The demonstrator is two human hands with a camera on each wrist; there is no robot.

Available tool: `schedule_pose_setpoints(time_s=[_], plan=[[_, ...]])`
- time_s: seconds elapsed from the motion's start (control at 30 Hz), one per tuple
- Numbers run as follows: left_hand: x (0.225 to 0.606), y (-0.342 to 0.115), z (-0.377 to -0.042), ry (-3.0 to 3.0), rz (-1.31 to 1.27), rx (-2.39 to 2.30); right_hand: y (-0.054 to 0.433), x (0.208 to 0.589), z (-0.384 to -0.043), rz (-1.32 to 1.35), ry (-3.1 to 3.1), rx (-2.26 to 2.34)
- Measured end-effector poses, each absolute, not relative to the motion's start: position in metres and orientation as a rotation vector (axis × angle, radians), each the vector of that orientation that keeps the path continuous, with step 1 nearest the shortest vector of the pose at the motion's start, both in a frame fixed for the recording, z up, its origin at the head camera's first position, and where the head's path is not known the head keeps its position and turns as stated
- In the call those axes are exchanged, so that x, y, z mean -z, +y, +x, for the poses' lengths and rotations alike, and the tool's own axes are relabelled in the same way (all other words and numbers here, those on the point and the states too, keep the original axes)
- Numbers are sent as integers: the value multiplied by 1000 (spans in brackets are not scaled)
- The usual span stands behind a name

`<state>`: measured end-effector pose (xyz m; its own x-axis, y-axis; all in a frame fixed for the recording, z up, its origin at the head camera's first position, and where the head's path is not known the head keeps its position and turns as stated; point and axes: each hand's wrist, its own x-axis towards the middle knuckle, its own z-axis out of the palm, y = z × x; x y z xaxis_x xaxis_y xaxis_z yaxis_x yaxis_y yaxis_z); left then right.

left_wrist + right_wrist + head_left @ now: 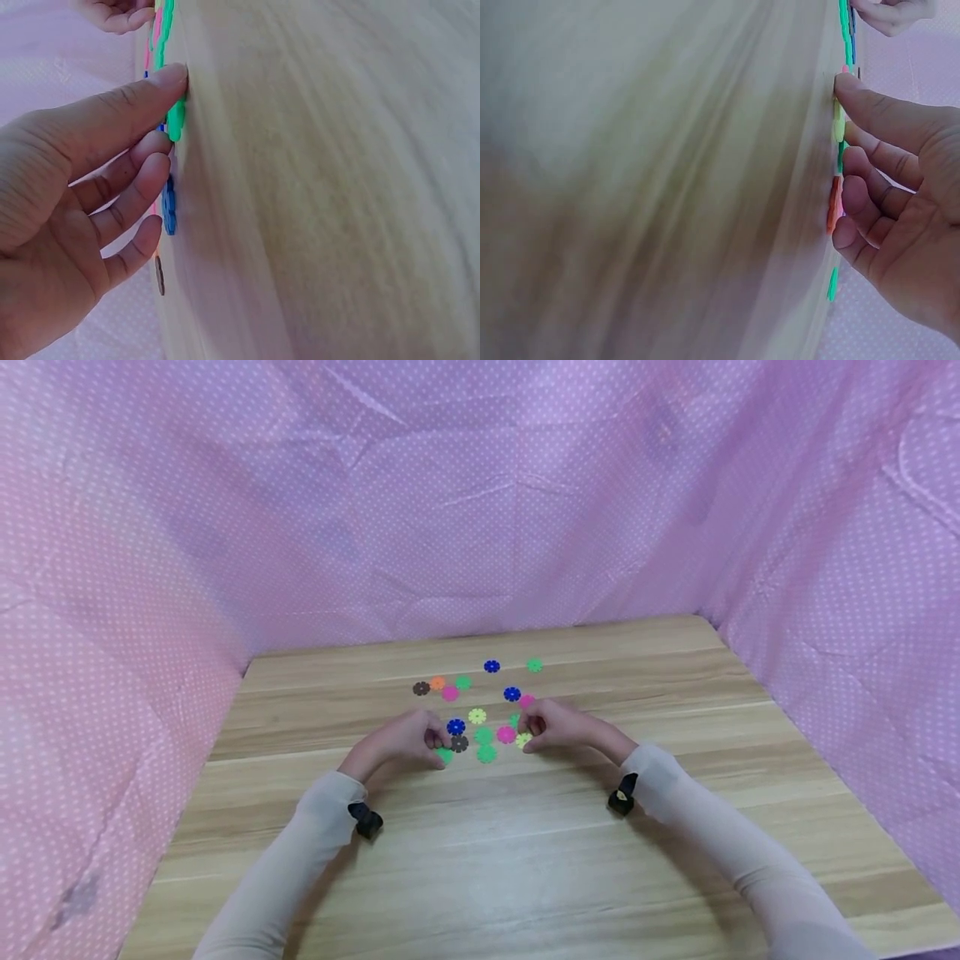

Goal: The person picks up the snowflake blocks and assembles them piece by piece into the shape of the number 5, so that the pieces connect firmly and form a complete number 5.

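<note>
Flat plastic discs with notched, flower-like rims lie scattered over the wooden table. At the left near edge of the group, my left hand (411,739) has thumb and index finger at opposite edges of a green notched disc (177,120), pinching it at table level. The other fingers are loosely curled. Beside it lie a dark brown disc (459,744) and a blue disc (456,727). On the right, my right hand (557,727) pinches a yellow notched disc (839,124) between thumb and index finger. Close by it are a pink disc (507,735) and a partly hidden green disc (514,721).
Between the hands lie green discs (487,753) and a pale yellow disc (477,716). Farther back are orange (437,682), brown (422,689), blue (491,667) and green discs (534,665). A pink dotted curtain (465,527) surrounds the table (480,868) at the back and sides.
</note>
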<state>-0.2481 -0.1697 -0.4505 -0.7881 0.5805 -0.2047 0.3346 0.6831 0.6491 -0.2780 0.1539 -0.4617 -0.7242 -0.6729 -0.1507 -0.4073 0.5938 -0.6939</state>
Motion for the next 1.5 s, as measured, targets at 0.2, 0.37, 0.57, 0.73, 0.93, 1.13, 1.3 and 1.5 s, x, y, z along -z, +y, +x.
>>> schedule_pose_setpoints(time_s=[0.2,0.37,0.57,0.73,0.93,1.13,1.3,1.5], plan=[[451,-168,-249,2502,722,-844,152,462,-280,-847,2428,912],[452,-167,-250,2493,708,-872,151,462,-281,-859,2428,927],[457,-167,-251,2479,639,-972,149,462,-282,-889,2414,984],[460,-167,-255,2523,549,-1110,147,461,-288,-889,2449,1100],[455,-162,-264,2575,562,-1323,141,454,-297,-851,2498,1249],[445,-149,-271,2501,545,-1593,132,440,-303,-755,2472,1445],[435,-137,-271,2445,415,-1810,123,426,-306,-658,2431,1615],[420,-124,-270,2414,289,-1997,113,409,-305,-593,2397,1779]])
